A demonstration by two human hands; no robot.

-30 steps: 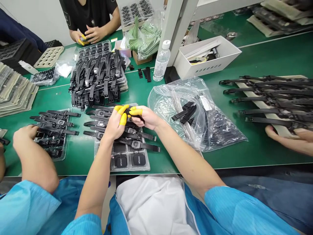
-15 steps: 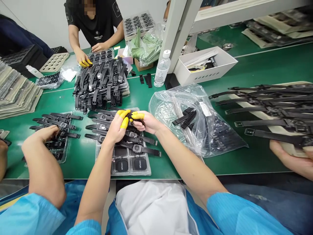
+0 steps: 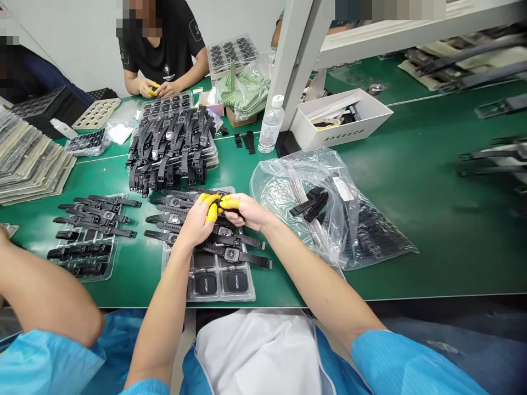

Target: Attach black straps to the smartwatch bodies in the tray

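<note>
The left hand [image 3: 200, 220] and the right hand [image 3: 249, 213], both with yellow finger covers, meet fingertip to fingertip, pinching a small black piece [image 3: 219, 203] between them. The piece is above the upper part of a clear tray [image 3: 218, 297]; the fingers hide most of it, so its long axis and the way it points cannot be told

Just below the grip, watches with black straps lie across the tray, their long axes running left to right with the right ends slightly lower. The nearest watch [image 3: 231, 254] shows its round sensor side upward. Nearer the person's body, two pockets of the tray each hold a square black item, one at left [image 3: 206, 284] and one at right [image 3: 237, 282]

Right of the grip, a clear bag [image 3: 267, 184] holds a dense mass of dark strips, with a few black straps [image 3: 316, 204] crossed near its middle; whether these lie inside or on top is unclear. Beyond the bag, an open white box [image 3: 370, 122] holds pale flat pieces and some yellow and dark items. Left of the grip, another clear tray [image 3: 107, 270] bears strapped watches, and beyond the hands stands a watch-covered stack of trays [image 3: 212, 159]
</note>
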